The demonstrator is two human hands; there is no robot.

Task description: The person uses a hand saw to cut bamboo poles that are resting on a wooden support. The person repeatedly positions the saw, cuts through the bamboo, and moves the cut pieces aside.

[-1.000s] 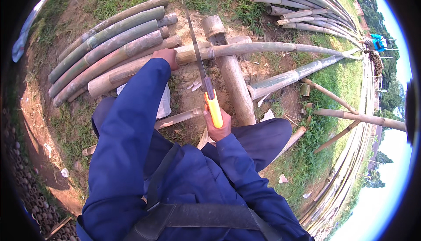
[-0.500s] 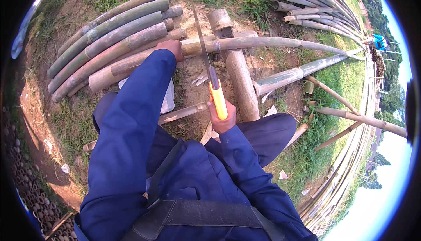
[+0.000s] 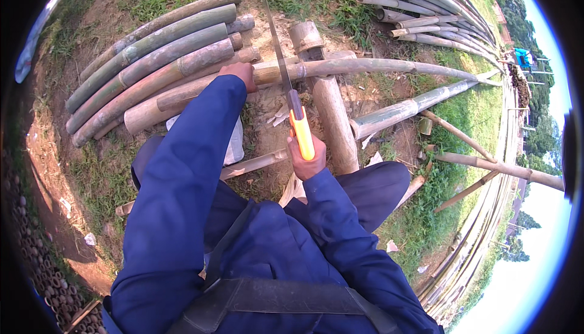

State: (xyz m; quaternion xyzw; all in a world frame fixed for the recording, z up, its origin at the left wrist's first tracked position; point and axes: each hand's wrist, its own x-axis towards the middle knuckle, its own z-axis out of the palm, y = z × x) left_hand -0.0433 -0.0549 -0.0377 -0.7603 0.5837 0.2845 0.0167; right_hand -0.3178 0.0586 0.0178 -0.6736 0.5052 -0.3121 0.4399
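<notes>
Left hand [image 3: 239, 75] sat on the bamboo pole [image 3: 365, 65], fingers looking clamped over it; the fingertips were out of sight. Right hand [image 3: 309, 156]: fingers wrapped round the orange grip of the handsaw [image 3: 302, 136], the blade running forward from them and crossing the pole just right of the left fingers. Couldn't tell how deep the teeth were in.

The pole ran from left of the left fingers to well beyond them on the right, lying over a thick bamboo log [image 3: 333, 121] ahead and right of the right fingers. Cut bamboo lengths [image 3: 152, 36] lay beyond and left of the left fingers.

Handling, judged: pole looked stiff, probably hollow, so light for its girth but awkward by length; rounded, smooth skin likely slippery and prone to roll, and the wall might have splintered near a cut. Best hold seemed a full-palm press from above, near the log, fingers well off the blade. Saw looked light, its thin blade likely bendy; the grip was the only sensible hold.
</notes>
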